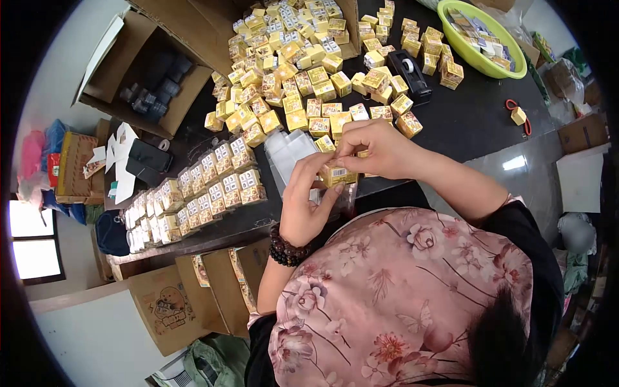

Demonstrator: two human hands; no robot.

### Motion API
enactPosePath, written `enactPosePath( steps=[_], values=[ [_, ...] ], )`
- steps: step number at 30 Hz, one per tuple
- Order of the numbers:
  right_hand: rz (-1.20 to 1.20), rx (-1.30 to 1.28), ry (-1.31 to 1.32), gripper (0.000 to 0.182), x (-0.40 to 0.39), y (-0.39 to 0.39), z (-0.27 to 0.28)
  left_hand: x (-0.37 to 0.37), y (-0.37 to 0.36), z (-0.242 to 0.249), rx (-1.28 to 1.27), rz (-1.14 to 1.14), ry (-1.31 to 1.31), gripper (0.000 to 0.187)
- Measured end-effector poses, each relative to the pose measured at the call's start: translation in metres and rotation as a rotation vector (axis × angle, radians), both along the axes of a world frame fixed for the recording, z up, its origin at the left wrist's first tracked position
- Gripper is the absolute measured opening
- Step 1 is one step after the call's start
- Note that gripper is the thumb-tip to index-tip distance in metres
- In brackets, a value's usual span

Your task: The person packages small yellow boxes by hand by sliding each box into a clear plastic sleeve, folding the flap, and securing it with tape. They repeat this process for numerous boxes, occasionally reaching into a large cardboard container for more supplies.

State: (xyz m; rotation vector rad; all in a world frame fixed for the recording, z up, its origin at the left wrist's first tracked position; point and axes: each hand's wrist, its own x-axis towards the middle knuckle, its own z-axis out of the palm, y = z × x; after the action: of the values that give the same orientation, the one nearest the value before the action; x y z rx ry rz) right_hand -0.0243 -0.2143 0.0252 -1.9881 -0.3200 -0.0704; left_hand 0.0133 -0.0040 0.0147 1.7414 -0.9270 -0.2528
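A small yellow box point(338, 174) with a barcode on one face is held close to my body at the table's front edge. My left hand point(304, 203), with dark beads on the wrist, is closed around the box, thumb below and fingers at its upper side. The pinched fingers of my right hand point(374, 149) meet the left fingertips at the top of the box; what they grip there is hidden. Some clear plastic shows just under the box. Beside my left hand lies a stack of clear plastic sleeves point(287, 153).
A large heap of yellow boxes point(293, 84) spills from a carton. Packed rows of boxes point(213, 187) stand on the left. A black tape dispenser point(412, 80), a green basin point(449, 32) of small packets and red-handled scissors point(527, 126) are on the right.
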Motion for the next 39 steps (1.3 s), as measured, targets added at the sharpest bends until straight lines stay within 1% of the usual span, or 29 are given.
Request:
enactPosePath(
  steps=[1, 3, 4, 6, 7, 9, 10, 12, 13, 15, 16, 18, 19, 22, 24, 27, 30, 34, 37, 39],
  values=[
    [0.0, 0.001, 0.006, 0.007, 0.003, -0.001, 0.003, 0.001, 0.0, 0.001, 0.001, 0.0, 0.006, 0.049],
    [0.027, -0.11, 0.051, 0.008, 0.008, -0.002, 0.009, 0.001, 0.0, 0.002, 0.04, 0.008, -0.12, 0.049],
    [0.028, -0.109, 0.055, 0.008, 0.009, -0.003, 0.01, 0.003, 0.001, 0.001, 0.04, 0.008, -0.115, 0.049],
    [0.124, -0.064, 0.009, 0.007, 0.013, -0.005, 0.011, 0.007, 0.005, -0.001, 0.011, 0.013, -0.02, 0.047],
    [0.126, -0.064, 0.009, 0.007, 0.014, -0.006, 0.011, 0.009, 0.005, 0.001, 0.011, 0.015, -0.02, 0.047],
    [0.106, 0.171, 0.137, 0.007, 0.015, -0.008, 0.008, 0.009, 0.006, 0.005, 0.011, 0.018, -0.03, 0.048],
    [0.109, 0.17, 0.139, 0.007, 0.016, -0.009, 0.007, 0.009, 0.007, 0.003, 0.009, 0.022, -0.028, 0.048],
    [0.097, 0.196, 0.223, 0.009, 0.019, -0.011, 0.006, 0.01, 0.008, -0.003, -0.03, 0.013, 0.144, 0.046],
    [0.095, 0.196, 0.223, 0.009, 0.018, -0.012, 0.007, 0.009, 0.007, -0.002, -0.03, 0.012, 0.144, 0.046],
    [0.086, 0.226, 0.235, 0.01, 0.016, -0.012, 0.014, 0.004, 0.005, -0.001, -0.225, -0.015, 0.321, 0.042],
    [0.084, 0.229, 0.236, 0.01, 0.014, -0.012, 0.017, 0.004, 0.006, -0.001, -0.223, -0.017, 0.322, 0.042],
    [0.086, 0.215, 0.241, 0.009, 0.01, -0.01, 0.023, 0.004, 0.007, 0.0, -0.18, -0.043, 0.22, 0.041],
    [0.084, 0.216, 0.239, 0.009, 0.007, -0.008, 0.025, 0.003, 0.007, 0.001, -0.179, -0.045, 0.218, 0.041],
    [0.075, 0.217, 0.17, 0.007, -0.002, -0.004, 0.031, -0.003, 0.007, 0.003, -0.205, -0.03, 0.192, 0.043],
    [0.085, 0.006, -0.042, 0.008, -0.007, -0.003, 0.04, -0.008, 0.005, 0.006, -0.319, -0.014, 0.246, 0.047],
    [0.079, 0.002, -0.12, 0.009, -0.014, -0.002, 0.043, -0.013, 0.005, 0.014, -0.268, 0.003, 0.198, 0.052],
    [0.044, 0.023, -0.107, 0.007, -0.016, -0.002, 0.045, -0.014, 0.005, 0.018, -0.199, -0.008, 0.123, 0.057],
    [0.009, 0.045, -0.057, 0.007, -0.021, -0.003, 0.049, -0.019, 0.006, 0.02, -0.22, -0.021, 0.147, 0.058],
    [0.0, 0.019, -0.112, 0.007, -0.025, -0.003, 0.049, -0.023, 0.005, 0.02, -0.239, -0.032, 0.156, 0.057],
    [0.013, -0.041, -0.204, 0.007, -0.027, -0.003, 0.048, -0.025, 0.005, 0.021, -0.227, -0.018, 0.128, 0.058]
  ],
)
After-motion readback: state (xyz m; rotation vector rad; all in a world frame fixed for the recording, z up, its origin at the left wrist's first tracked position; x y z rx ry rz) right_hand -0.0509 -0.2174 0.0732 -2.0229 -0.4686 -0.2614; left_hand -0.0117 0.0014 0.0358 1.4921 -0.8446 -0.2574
